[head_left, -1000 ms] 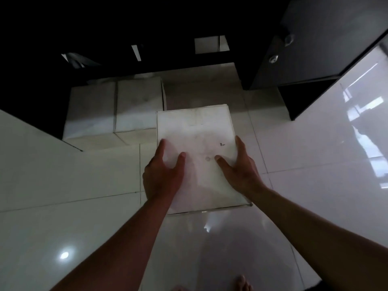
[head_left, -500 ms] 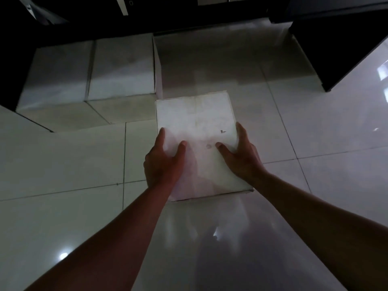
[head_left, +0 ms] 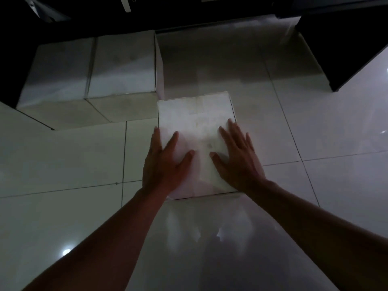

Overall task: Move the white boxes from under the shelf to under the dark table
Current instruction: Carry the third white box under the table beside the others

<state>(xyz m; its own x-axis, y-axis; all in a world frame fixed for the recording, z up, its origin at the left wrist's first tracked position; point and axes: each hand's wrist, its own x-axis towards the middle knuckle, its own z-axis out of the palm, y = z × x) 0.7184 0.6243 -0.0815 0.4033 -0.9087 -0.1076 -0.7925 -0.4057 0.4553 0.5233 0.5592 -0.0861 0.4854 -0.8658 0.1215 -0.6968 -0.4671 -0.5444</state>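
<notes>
White box under both palms.

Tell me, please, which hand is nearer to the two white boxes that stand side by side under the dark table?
Left. The left hand lies on the near box's left edge, just below the two boxes. The right hand rests on its right part, farther away.

A glossy tiled floor with dark grout lines is seen, on which three white boxes rest: two set side by side at upper left, and one just right of them.
</notes>
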